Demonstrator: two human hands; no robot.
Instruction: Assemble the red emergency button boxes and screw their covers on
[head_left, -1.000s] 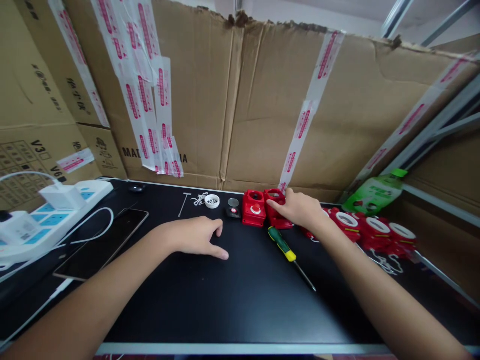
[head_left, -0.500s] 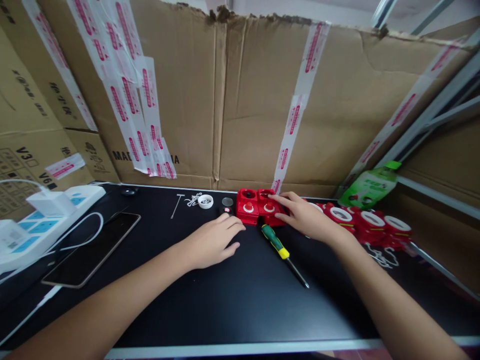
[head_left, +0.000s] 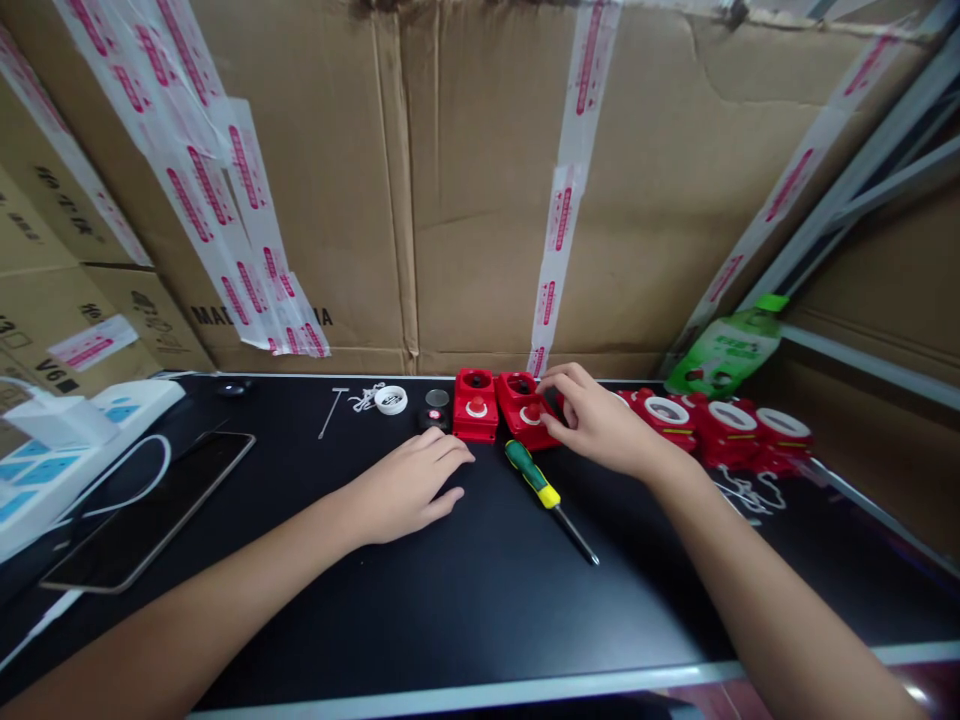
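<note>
At twelve o'clock on the bench [head_left: 480, 600], a red housing [head_left: 474, 426] is standing beside its twin [head_left: 529, 432], both showing uncovered openings, seemingly unfinished; a screwdriver [head_left: 553, 499] is lying unheld. The left hand [head_left: 416, 485] is holding nothing, loosely spread; the right hand [head_left: 592, 415] is curling at the twin's edge, grip unclear.

- Open over the black tabletop [head_left: 480, 610], nearside of the screwdriver [head_left: 543, 486].
- Partly barred between left hand [head_left: 412, 487] and right hand [head_left: 598, 420] by that screwdriver.
- Closed off farther back by two red units [head_left: 475, 428], then cardboard wall [head_left: 480, 250].
- Crowded right by ringed red housings [head_left: 722, 452], left by phone [head_left: 154, 512] and power strip [head_left: 22, 515].
</note>
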